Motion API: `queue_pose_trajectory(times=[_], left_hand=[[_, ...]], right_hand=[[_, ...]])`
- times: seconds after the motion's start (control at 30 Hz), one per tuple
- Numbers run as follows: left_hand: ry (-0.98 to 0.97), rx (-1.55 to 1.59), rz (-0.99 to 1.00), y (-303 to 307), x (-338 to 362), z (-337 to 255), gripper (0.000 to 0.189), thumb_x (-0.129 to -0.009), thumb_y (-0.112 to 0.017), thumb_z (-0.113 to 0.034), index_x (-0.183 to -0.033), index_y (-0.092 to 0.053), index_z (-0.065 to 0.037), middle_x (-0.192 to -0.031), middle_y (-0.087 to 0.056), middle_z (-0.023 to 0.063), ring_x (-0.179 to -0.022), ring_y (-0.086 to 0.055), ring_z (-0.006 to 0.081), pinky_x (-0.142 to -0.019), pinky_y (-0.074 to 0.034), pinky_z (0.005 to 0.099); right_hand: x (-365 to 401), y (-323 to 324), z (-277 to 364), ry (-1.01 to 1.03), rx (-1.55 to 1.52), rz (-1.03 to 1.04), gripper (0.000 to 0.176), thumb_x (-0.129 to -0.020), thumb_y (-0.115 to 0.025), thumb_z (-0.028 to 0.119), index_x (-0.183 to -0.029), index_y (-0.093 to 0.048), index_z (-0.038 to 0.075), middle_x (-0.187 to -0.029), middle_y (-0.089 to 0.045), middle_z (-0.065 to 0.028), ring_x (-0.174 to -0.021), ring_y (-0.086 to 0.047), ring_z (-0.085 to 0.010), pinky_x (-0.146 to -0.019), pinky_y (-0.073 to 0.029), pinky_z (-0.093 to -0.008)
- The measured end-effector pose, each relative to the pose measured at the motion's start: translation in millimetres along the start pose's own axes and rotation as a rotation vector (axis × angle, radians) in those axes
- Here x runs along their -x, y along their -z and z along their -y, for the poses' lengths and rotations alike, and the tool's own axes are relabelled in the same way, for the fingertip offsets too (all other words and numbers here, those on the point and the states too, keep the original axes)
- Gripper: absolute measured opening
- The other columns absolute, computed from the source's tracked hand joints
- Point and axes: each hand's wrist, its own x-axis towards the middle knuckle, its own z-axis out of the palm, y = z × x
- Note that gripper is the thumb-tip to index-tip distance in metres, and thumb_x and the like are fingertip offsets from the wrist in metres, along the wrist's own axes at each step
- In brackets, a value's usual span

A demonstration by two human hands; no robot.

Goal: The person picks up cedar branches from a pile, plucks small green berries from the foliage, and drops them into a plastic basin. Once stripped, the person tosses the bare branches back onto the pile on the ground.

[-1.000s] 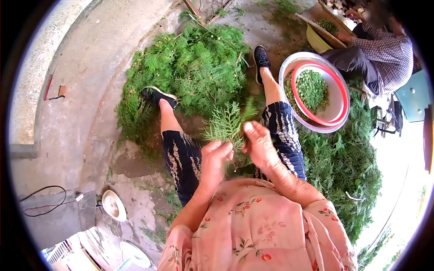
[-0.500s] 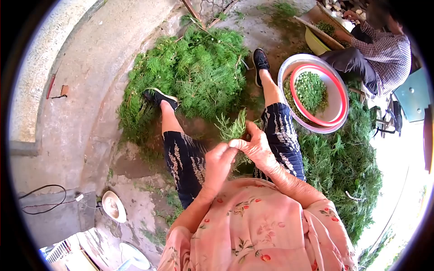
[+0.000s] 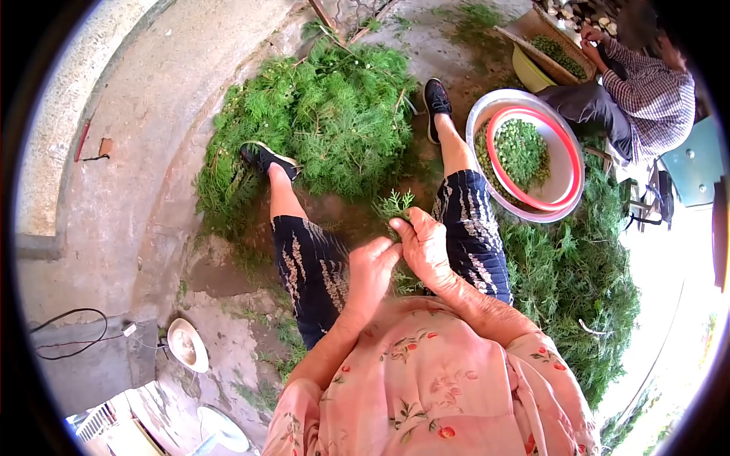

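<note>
A green evergreen sprig (image 3: 395, 204) sticks out past the fingers of my right hand (image 3: 427, 247), which is closed on it. More green foliage (image 3: 407, 283) shows below the two hands. My left hand (image 3: 371, 267) is in a pinch close against the right, and what lies between its fingertips is hidden. In front of my feet spreads a big heap of cut evergreen branches (image 3: 334, 121). To the right, a red-rimmed basin (image 3: 563, 178) with small green cones or berries rests inside a larger metal basin (image 3: 479, 114).
Another person (image 3: 646, 99) sits at the upper right beside a woven tray (image 3: 582, 68) and a yellow-green basin (image 3: 526, 72). More branches (image 3: 570, 266) lie along my right side. At the lower left are a pale round fan-like object (image 3: 188, 344) and a black cable (image 3: 106, 327).
The sprig shows less above my hands than before. My right hand has turned, its fingers curling closer in. The other person's hands have come together above the tray.
</note>
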Motion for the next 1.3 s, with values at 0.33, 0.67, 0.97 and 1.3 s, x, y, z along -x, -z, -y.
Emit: queue_pose_trajectory(times=[0.33,0.67,0.97,1.3], left_hand=[[0.354,0.606,-0.183,19.7,0.6,-0.8,0.021,-0.083,-0.06,-0.017,-0.065,-0.052,-0.009,-0.061,-0.045,-0.0048,-0.054,-0.039,0.0046,-0.05,-0.031,0.0197],[0.414,0.903,-0.214,17.9,-3.7,-0.6,0.013,-0.086,-0.057,-0.011,-0.074,-0.054,-0.008,-0.065,-0.051,-0.0016,-0.054,-0.046,0.0061,-0.049,-0.038,0.0191],[0.379,0.929,-0.076,10.1,-0.6,-27.0,0.018,-0.09,-0.051,-0.015,-0.076,-0.054,-0.004,-0.062,-0.054,0.0035,-0.055,-0.054,0.0172,-0.054,-0.048,0.0325],[0.484,0.944,-0.094,5.3,8.5,4.3,0.014,-0.085,-0.059,-0.011,-0.072,-0.053,-0.01,-0.068,-0.052,-0.0027,-0.057,-0.045,0.0063,-0.053,-0.037,0.0205]], right_hand=[[-38.5,39.9,-50.1,-0.557,-0.81,-0.033,0.014,-0.087,-0.056,0.016,-0.077,-0.053,0.007,-0.053,-0.05,-0.0008,-0.043,-0.043,-0.0076,-0.042,-0.034,-0.0213],[2.3,25.2,-9.1,-0.745,-0.916,0.434,0.018,-0.089,-0.054,0.016,-0.1,-0.056,0.001,-0.067,-0.055,-0.0011,-0.052,-0.05,-0.0086,-0.045,-0.041,-0.0213],[11.7,10.3,-0.2,-0.875,-0.979,0.519,0.033,-0.087,-0.059,0.028,-0.101,-0.049,0.0,-0.066,-0.053,-0.0028,-0.052,-0.045,-0.0087,-0.048,-0.038,-0.0218],[-4.3,9.4,-3.6,-0.756,-0.969,0.15,0.018,-0.084,-0.063,0.022,-0.075,-0.05,0.012,-0.063,-0.052,0.0026,-0.05,-0.048,-0.0091,-0.044,-0.035,-0.0224]])
